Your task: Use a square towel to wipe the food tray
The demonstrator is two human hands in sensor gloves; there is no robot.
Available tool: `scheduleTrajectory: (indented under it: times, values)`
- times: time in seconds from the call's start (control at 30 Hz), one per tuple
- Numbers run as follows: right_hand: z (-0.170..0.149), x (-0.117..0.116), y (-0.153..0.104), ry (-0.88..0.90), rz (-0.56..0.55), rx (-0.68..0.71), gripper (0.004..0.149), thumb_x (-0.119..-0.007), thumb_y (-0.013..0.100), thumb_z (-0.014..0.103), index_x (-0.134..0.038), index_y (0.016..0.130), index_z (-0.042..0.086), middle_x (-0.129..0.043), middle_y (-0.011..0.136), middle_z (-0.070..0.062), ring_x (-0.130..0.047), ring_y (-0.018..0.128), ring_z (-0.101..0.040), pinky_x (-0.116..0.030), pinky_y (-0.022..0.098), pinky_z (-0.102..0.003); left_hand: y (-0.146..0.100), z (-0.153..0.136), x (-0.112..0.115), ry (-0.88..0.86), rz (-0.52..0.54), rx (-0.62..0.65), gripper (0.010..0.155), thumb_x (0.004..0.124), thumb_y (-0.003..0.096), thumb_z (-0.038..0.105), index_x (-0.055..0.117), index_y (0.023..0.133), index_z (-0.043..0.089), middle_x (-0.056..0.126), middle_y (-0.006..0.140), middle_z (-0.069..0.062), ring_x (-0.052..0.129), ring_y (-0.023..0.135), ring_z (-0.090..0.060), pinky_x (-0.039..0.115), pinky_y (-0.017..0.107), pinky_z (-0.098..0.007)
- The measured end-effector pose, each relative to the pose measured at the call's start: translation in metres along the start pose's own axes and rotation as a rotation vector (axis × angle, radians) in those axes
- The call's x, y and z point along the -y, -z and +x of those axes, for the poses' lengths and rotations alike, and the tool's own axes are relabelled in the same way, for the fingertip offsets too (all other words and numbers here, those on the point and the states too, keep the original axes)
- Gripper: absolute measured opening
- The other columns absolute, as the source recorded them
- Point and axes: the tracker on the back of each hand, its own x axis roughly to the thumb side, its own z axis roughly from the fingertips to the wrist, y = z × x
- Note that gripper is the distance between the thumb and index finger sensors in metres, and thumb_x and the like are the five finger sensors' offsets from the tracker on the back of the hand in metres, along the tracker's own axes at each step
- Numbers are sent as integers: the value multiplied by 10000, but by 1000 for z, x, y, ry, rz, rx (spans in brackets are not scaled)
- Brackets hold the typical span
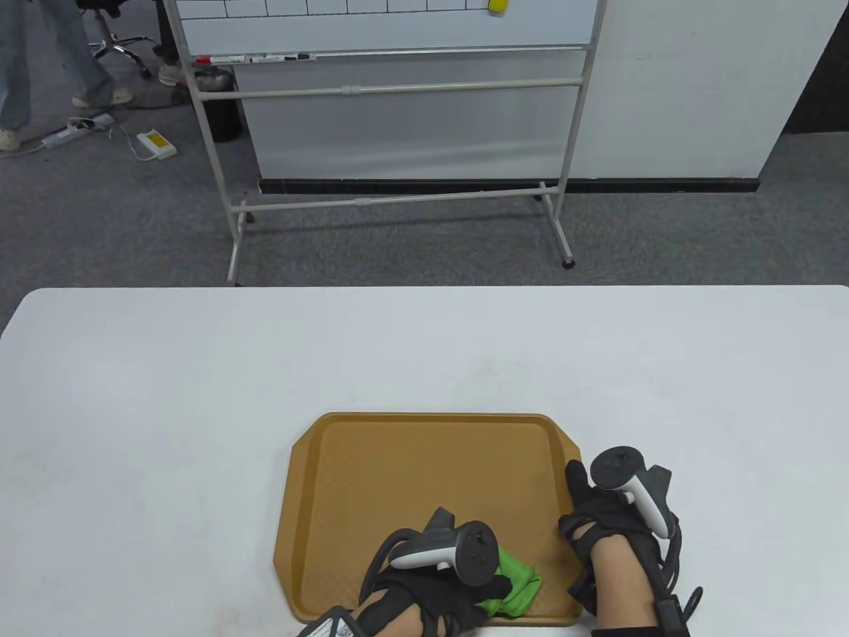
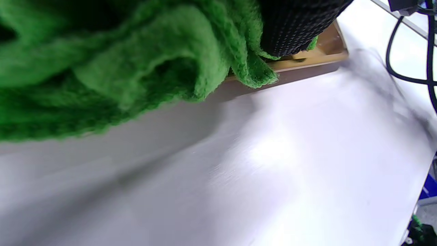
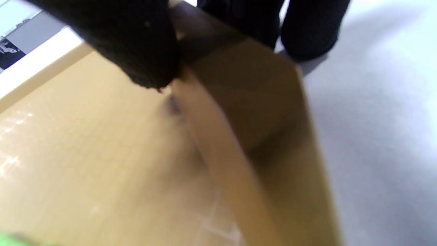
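The white bench [image 1: 199,398] carries everything, and on it the food tray [image 1: 424,478] sits at about 6 o'clock, close to the near edge. It is a brown moulded tray with clipped corners, a raised rim and a faintly gridded floor; it looks rigid, light and fairly slick, so it would likely skate on the smooth bench under a sideways wipe unless it is pinned. The right hand [image 1: 600,524] does that at the tray's 3 o'clock rim: in the right wrist view the thumb lies on the inner side of the rim and the fingers [image 3: 310,30] come down outside it, gripping the edge between them. That rim is the sensible place to hold, being stiff and raised. The square towel [image 1: 516,584], green and knitted, lies bunched at the tray's 5 o'clock corner, with a flap drooping over the near rim in the left wrist view. It is soft, limp and light, and probably grips better wadded than flat. The left hand [image 1: 438,584] presses down on it, fingers curled over the wad.
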Motion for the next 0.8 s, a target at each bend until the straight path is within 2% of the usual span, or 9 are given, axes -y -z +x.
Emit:
scheduleTrajectory:
  times: [0.2, 0.4, 0.5, 0.63, 0.8]
  values:
    - [5, -3, -2, -62, -10, -6, 835, -843, 478, 375, -214, 1022, 455, -407, 1126, -55, -718, 814, -279, -643, 628, -524, -41, -35, 4, 78, 55, -134, 543, 736, 544, 439, 580, 1063, 422, 420, 1216, 77, 681, 848, -317, 625, 612, -524]
    - [7, -7, -4, -88, -31, -10, 837, -833, 480, 378, -199, 1022, 448, -403, 1125, -54, -713, 814, -279, -639, 630, -525, -69, -62, -1, 166, 29, -325, 526, 767, 532, 397, 677, 1046, 337, 587, 1184, -37, 719, 894, -385, 631, 637, -566]
    - [9, -8, -4, -121, -15, -6, 859, -833, 482, 382, -166, 1020, 438, -375, 1130, -51, -696, 827, -272, -627, 639, -532, -69, -70, -6, 219, -4, -432, 531, 751, 533, 369, 680, 1049, 267, 646, 1160, -103, 712, 951, -392, 616, 670, -579]
    - [8, -8, -3, -124, -17, 8, 862, -836, 479, 378, -167, 1021, 430, -376, 1130, -58, -700, 823, -276, -626, 639, -535, -60, -83, -18, 135, -24, -488, 546, 733, 541, 379, 647, 1065, 256, 616, 1169, -116, 645, 1021, -396, 578, 703, -582]
    - [6, -7, -3, -113, -7, 25, 853, -834, 480, 375, -179, 1024, 427, -378, 1131, -62, -698, 830, -277, -625, 640, -534, -43, -109, -35, 35, 52, -588, 567, 705, 544, 386, 577, 1084, 268, 539, 1189, -99, 555, 1055, -397, 505, 730, -590]
